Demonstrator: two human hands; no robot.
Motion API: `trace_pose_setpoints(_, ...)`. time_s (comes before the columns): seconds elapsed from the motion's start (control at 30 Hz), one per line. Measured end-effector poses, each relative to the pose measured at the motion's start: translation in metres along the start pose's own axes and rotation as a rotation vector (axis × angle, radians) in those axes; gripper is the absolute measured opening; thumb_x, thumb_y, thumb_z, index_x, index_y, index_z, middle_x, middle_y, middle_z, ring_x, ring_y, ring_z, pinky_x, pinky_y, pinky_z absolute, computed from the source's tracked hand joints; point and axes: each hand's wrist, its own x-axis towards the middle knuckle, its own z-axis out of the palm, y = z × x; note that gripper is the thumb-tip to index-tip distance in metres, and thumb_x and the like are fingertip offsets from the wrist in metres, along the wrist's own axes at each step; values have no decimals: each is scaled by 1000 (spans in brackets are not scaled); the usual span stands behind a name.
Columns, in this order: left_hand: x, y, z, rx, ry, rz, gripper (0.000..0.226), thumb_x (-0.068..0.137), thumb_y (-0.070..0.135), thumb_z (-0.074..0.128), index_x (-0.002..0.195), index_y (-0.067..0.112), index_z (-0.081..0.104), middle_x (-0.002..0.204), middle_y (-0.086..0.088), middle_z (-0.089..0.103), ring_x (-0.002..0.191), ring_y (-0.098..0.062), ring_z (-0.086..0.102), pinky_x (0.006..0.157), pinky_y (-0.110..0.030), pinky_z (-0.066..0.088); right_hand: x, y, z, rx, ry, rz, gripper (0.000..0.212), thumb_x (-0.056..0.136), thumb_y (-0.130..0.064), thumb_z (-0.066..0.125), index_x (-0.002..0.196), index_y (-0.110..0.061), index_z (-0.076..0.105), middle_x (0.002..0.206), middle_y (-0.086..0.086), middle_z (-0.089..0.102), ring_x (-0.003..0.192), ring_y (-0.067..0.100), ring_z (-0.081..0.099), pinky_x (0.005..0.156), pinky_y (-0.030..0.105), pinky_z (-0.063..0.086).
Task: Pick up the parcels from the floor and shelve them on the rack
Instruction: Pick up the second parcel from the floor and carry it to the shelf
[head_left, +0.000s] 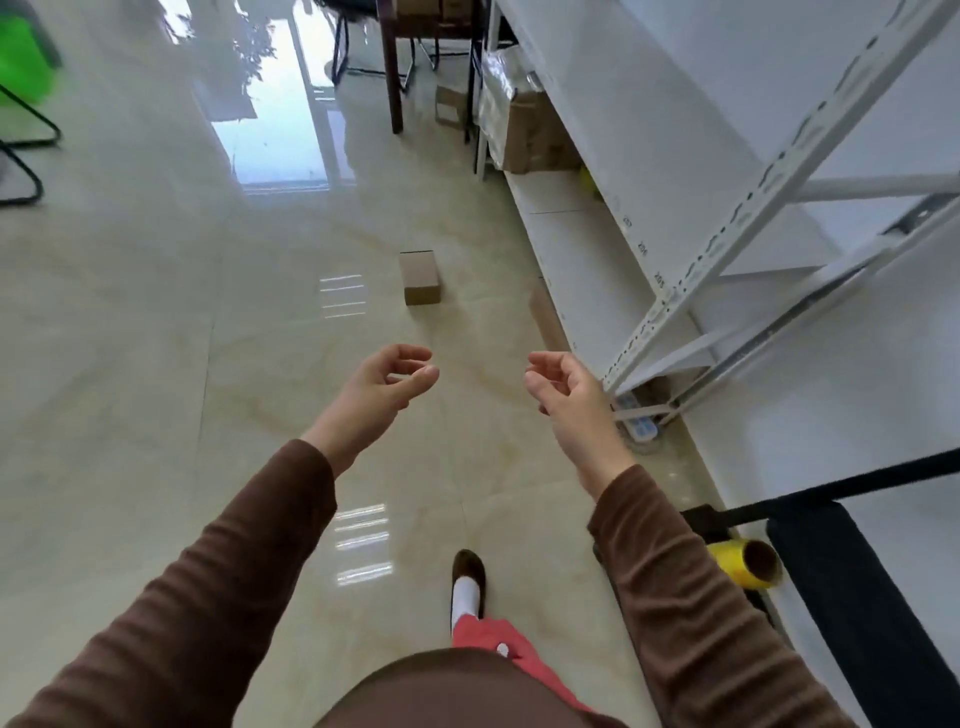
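A small brown cardboard parcel (420, 276) lies on the glossy tiled floor ahead of me, a little left of the rack. The white metal rack (748, 197) runs along the right side, its low shelves bare near me. My left hand (387, 387) and my right hand (563, 387) are both stretched forward at waist height, fingers loosely curled and apart, holding nothing. The parcel sits well beyond both hands, closer to the left one.
Larger cardboard boxes (535, 132) and a plastic-wrapped bundle sit at the rack's far end. A dark table leg (393, 78) stands behind. A yellow tape roll (748, 564) and a black frame are at the right. A power strip (636, 418) lies by the rack's foot. My shoe (469, 577) is on the floor below.
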Motion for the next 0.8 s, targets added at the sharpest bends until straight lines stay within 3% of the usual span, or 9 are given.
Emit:
trace_pose_setpoints(0.43, 216, 30, -166, -27, 210, -116, 26, 97, 34, 66, 122, 27, 68, 114, 2, 69, 118, -26, 68, 95, -34, 53, 276, -88, 150, -50, -218, 9, 26, 100, -17, 61, 125, -13, 66, 106, -3, 67, 93, 5, 62, 76, 15, 48)
trace_pose_setpoints(0.7, 378, 48, -307, -4, 130, -131, 21, 97, 35, 67, 117, 30, 68, 109, 5, 67, 108, -18, 67, 95, -34, 52, 428, -144, 271, -18, -143, 61, 28, 99, -18, 62, 126, -13, 65, 114, 4, 67, 96, 9, 62, 82, 22, 47)
trace_pose_setpoints(0.8, 439, 65, -348, -7, 135, -128, 22, 98, 34, 66, 119, 28, 67, 108, 5, 67, 105, -17, 67, 96, -35, 52, 473, -168, 300, -5, -113, 75, 29, 99, -17, 61, 127, -12, 64, 109, 0, 65, 94, 7, 61, 79, 16, 47)
